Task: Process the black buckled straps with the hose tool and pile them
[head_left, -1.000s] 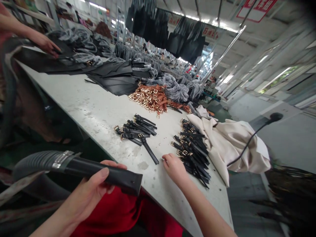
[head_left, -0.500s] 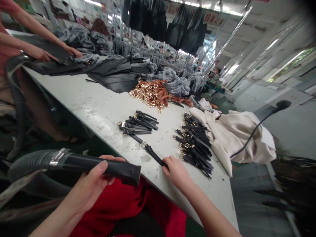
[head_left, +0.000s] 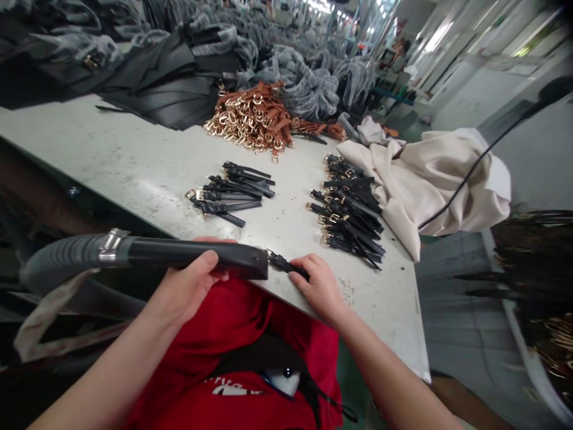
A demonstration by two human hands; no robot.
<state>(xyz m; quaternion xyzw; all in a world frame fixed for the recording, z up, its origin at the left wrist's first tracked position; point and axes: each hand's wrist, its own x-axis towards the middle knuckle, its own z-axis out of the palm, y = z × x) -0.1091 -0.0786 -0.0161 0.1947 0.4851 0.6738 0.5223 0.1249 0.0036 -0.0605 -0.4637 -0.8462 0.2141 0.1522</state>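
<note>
Right hand [head_left: 317,286] pinches black strap [head_left: 280,261] by its right end, buckle [head_left: 270,253] beside nozzle [head_left: 237,258] mouth, at near edge of table [head_left: 147,152]. Strap likely light, bendy; grip there. Left hand [head_left: 190,288] wraps nozzle; looks stiff, probably heavier; hold mid-barrel.

nozzle [head_left: 192,253]: smooth, plastic-looking, soft sheen | hose [head_left: 67,258]: ribbed, matt | hose clamp [head_left: 110,246]: shiny metal | held strap [head_left: 282,263]: leather-like | tabletop [head_left: 134,161]: smooth, stained, glossy where lit | brown straps [head_left: 281,119]: leather-like | fittings [head_left: 244,122]: polished gold-toned metal | cream fabric [head_left: 441,173]: matt cloth | red garment [head_left: 197,340]: matt cloth
</note>
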